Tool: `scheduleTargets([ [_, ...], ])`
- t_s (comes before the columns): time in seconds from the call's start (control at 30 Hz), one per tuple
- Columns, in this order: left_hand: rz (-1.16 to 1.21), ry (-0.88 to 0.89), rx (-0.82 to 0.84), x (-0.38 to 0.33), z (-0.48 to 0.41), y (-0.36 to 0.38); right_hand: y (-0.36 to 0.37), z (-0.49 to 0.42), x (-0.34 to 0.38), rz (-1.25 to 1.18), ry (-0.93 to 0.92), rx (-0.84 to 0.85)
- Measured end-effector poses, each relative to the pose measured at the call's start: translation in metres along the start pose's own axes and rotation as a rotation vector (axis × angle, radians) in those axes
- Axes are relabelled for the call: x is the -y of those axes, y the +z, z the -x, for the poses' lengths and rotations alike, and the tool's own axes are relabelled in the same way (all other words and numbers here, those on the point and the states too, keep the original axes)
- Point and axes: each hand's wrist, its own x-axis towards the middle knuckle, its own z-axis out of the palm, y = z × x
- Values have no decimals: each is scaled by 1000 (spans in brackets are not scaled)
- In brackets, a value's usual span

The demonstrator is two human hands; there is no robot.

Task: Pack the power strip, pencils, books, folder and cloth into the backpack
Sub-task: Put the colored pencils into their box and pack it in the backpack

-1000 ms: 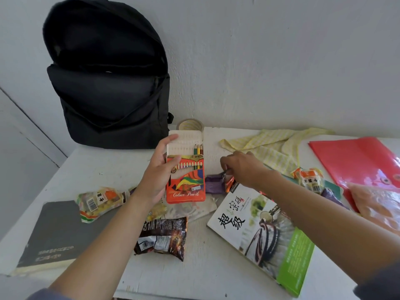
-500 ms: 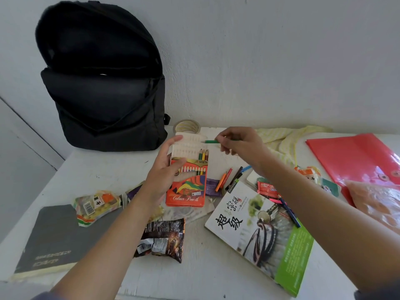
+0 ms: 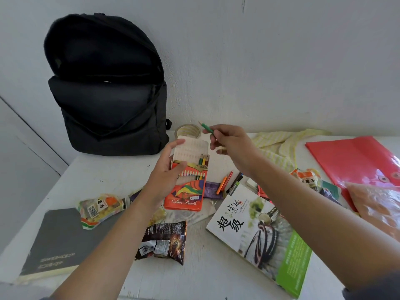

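Note:
My left hand [image 3: 166,172] grips an orange colour pencil box [image 3: 187,187], held open above the table with a few pencils in it. My right hand [image 3: 229,141] pinches a green pencil [image 3: 206,127] just above the box's top. Loose pencils [image 3: 227,184] lie on the table right of the box. The black backpack [image 3: 108,100] stands open against the wall at back left. A grey book [image 3: 56,241] lies at front left, a white and green book [image 3: 264,232] at front right. The yellow cloth [image 3: 281,146] and red folder [image 3: 355,159] lie at back right.
Snack packets lie about: a dark one [image 3: 164,243] in front, a colourful one [image 3: 99,208] on the grey book, another [image 3: 305,178] at the right. A tape roll [image 3: 187,131] sits by the backpack. The table's front edge [image 3: 194,295] is near me.
My right hand picked a green pencil from the loose pile and raised it above the box's open top. My left hand kept hold of the box.

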Motion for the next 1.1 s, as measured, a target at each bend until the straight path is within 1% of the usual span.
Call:
scheduleTargets([
  [0.1,-48,0,0,-1,1,1,10,3,6,-93,66,0],
  [0.27,-150,14,-9,-5,3,0,15,3,8,-51,71,-55],
  [0.4,-133,16,-7,-7,5,1,19,3,3,-11,25,-51],
  [0.6,-64,42,3,-15,4,3,21,-1,-3,242,-23,-81],
  [0.67,-31,41,16,-18,3,3,18,-2,-4,292,-48,-98],
  [0.8,-5,38,24,-22,2,4,10,-1,4,252,-64,-103],
  [1.0,58,52,16,-29,2,11,2,3,7,76,-129,-75],
  [1.1,70,61,2,-31,1,14,-2,3,4,127,-204,-96],
])
